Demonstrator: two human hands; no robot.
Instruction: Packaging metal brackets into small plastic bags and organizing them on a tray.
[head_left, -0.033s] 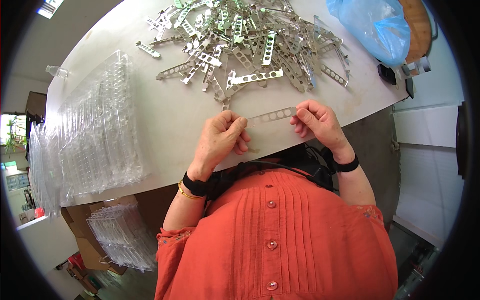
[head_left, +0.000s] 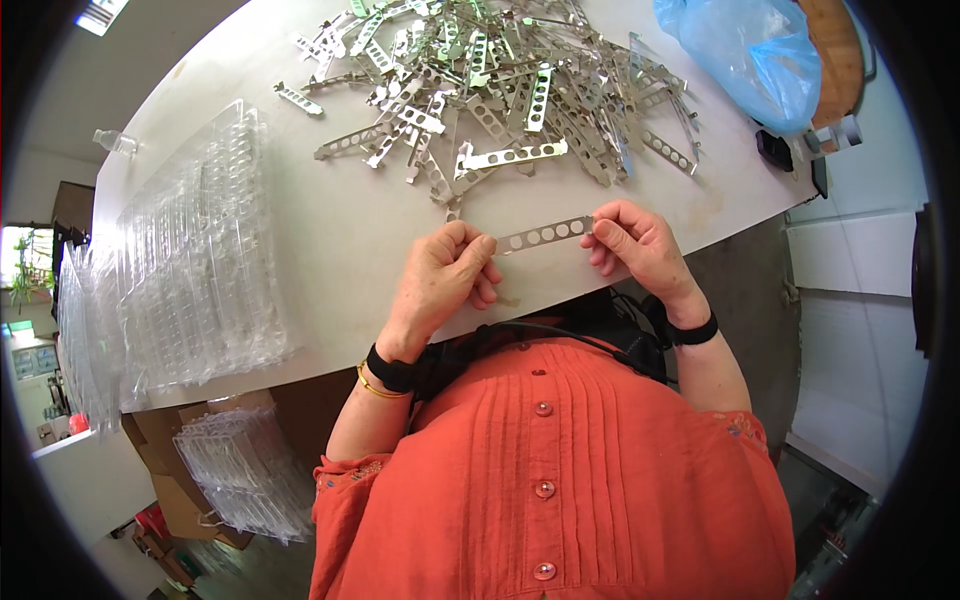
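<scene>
Between my two hands, just above the near part of the table, is a thin metal slot bracket (head_left: pixel 545 235) with a row of round holes. My left hand (head_left: pixel 445 275) pinches its left end between thumb and fingers. The right end is gripped the same way by my right hand (head_left: pixel 638 245). Both end tips are partly covered by my fingers. Beyond my hands lies a loose pile of similar metal brackets (head_left: pixel 515 157), tangled at many angles. One of them reaches down close to my left hand's knuckles.
Stacked clear plastic trays (head_left: pixel 200 260) stand on the table's left side. More clear trays (head_left: pixel 245 470) sit below the edge by a cardboard box (head_left: pixel 165 480). A blue plastic bag (head_left: pixel 755 65) lies at the far right. Towards the far left stands a small clear bottle (head_left: pixel 115 142).
The bracket has tilted slightly between my fingers; its face looks darker and its holes stand out more clearly. Both hands stay in nearly the same place.
</scene>
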